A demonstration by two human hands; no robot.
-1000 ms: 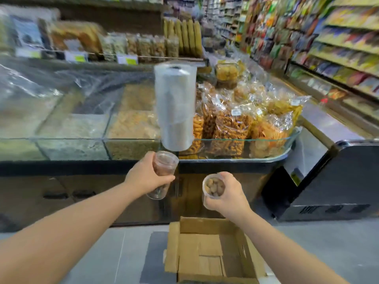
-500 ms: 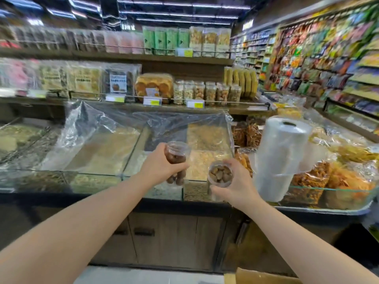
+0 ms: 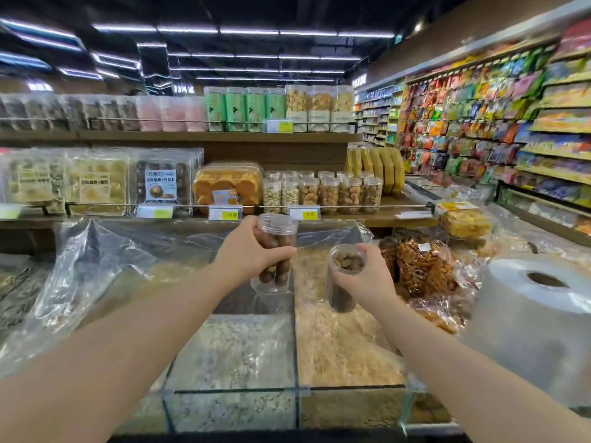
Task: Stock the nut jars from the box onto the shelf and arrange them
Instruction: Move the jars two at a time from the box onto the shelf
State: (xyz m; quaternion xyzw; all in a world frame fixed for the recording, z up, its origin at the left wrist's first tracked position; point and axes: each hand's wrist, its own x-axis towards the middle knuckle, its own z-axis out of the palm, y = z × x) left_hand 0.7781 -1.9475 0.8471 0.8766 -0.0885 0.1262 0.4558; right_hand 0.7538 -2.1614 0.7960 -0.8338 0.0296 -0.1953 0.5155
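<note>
Light: bright, from ceiling strips [image 3: 249, 31].
Glare: on plastic sheet [image 3: 96, 260].
Blur: right shelves [image 3: 511, 123], edges.
Distortion: wide-angle bowing.

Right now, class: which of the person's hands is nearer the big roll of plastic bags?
Right. The right hand, holding a jar, is just left of the roll; the left hand is farther left.

left hand [image 3: 248, 254]: bare, no glove, no ring or watch visible
right hand [image 3: 367, 278]: bare, no glove, no jewellery
forearms: both bare to frame edge, no sleeves in view
nails: short, unpainted where visible
</note>
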